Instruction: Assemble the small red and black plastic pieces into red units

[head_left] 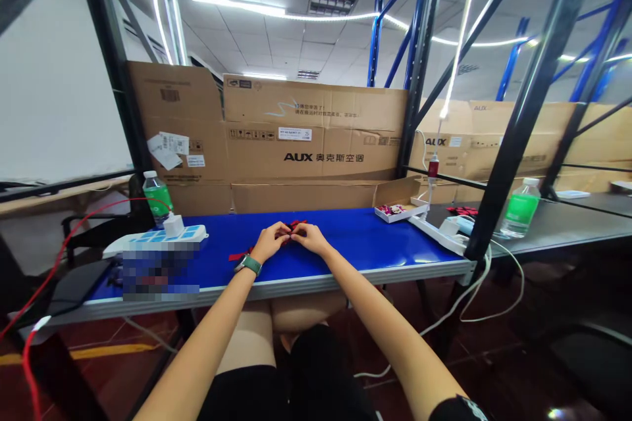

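Note:
Both my hands meet over the middle of the blue table (375, 243). My left hand (270, 239), with a green watch on its wrist, and my right hand (309, 235) are closed in a pinch on a small red ribbon-like piece (295, 226) held between them. Another red strip (239, 254) lies flat on the table just left of my left wrist. What the red piece is exactly is too small to tell.
A white power strip (157, 239) with a plugged adapter and a green bottle (158, 197) sit at the left. An open box of small items (399, 209), a second power strip (439, 231) and another green bottle (519, 208) stand right. Cardboard boxes (316, 145) wall the back; black rack posts (523, 112) flank the table.

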The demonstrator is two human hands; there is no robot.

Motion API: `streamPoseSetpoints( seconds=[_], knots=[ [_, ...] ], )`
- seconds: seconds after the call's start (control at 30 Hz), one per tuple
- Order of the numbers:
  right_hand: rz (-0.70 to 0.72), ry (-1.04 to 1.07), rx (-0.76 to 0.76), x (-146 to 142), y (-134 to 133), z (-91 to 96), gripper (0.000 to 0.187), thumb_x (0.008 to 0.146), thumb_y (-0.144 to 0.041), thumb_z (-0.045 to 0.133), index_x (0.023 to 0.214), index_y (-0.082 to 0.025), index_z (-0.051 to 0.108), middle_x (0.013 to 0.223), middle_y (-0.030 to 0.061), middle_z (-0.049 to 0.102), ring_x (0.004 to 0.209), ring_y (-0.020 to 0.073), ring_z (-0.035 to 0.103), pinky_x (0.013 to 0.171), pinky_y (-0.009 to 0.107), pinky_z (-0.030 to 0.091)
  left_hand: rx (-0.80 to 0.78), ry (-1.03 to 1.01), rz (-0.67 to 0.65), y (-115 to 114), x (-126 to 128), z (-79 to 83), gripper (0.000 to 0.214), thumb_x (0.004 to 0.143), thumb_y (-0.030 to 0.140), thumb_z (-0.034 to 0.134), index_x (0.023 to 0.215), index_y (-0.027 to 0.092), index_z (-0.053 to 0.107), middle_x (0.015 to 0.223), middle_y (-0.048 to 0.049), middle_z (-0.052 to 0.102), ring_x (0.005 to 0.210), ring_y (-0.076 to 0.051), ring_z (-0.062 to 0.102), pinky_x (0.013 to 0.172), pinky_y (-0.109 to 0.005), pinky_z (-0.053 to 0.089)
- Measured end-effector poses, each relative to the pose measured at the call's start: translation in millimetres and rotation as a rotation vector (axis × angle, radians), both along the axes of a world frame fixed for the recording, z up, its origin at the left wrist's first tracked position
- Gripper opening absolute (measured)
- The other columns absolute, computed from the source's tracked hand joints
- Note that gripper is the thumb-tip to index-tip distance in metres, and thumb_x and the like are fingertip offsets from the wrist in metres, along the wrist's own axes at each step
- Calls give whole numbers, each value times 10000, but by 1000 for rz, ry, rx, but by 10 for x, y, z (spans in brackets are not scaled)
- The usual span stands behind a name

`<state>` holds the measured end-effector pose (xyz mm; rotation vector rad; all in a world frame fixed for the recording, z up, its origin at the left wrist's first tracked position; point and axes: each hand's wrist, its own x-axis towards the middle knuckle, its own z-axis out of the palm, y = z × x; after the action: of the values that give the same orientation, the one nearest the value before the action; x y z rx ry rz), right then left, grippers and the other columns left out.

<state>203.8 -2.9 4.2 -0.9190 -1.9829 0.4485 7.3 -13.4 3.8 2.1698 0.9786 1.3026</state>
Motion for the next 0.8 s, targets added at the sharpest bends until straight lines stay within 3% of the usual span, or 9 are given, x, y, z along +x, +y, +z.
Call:
streamPoseSetpoints(
  seconds=[0.2, 0.4, 0.53, 0.67, 0.8],
  knots=[
    [-66, -43, 17, -28, -8, -30, 31, 779, -210, 650, 764, -198, 673, 766, 6, 714, 737, 168, 656, 706, 246, 459, 74, 129, 71, 1, 15, -49, 238, 761, 341, 746, 917, 197, 638, 871, -39, 750, 781, -195, 710, 730, -301, 556],
    [-134, 15, 111, -65, -5, -43, 12, 787, -214, 570, 797, -211, 577, 745, -11, 662, 678, 151, 613, 651, 234, 442, 172, 278, 128, -132, 27, 59, 241, 810, 296, 688, 1039, 226, 659, 956, -46, 758, 903, -219, 714, 821, -310, 531],
    [-328, 168, 119, -5, 18, -11, 65, 805, -227, 520, 866, -224, 543, 670, -34, 612, 591, 153, 585, 596, 240, 426, 249, 377, 245, -168, 12, 60, 408, 765, 361, 758, 1150, 268, 660, 1089, -55, 739, 1047, -255, 679, 906, -330, 505],
    [-570, 292, 177, 108, 55, 11, 99, 797, -216, 527, 889, -215, 564, 709, 2, 641, 652, 180, 618, 657, 270, 457, 220, 461, 271, -58, -15, -49, 301, 778, 374, 738, 1048, 241, 717, 1121, -78, 722, 1048, -269, 665, 939, -367, 497],
    [-585, 280, 237, 153, 66, 20, 118, 806, -180, 530, 890, -201, 609, 773, 38, 660, 713, 191, 623, 716, 292, 491, 167, 387, 193, 39, -19, -93, 282, 799, 349, 725, 1044, 210, 738, 1070, -88, 745, 998, -259, 681, 930, -368, 509]
  ],
)
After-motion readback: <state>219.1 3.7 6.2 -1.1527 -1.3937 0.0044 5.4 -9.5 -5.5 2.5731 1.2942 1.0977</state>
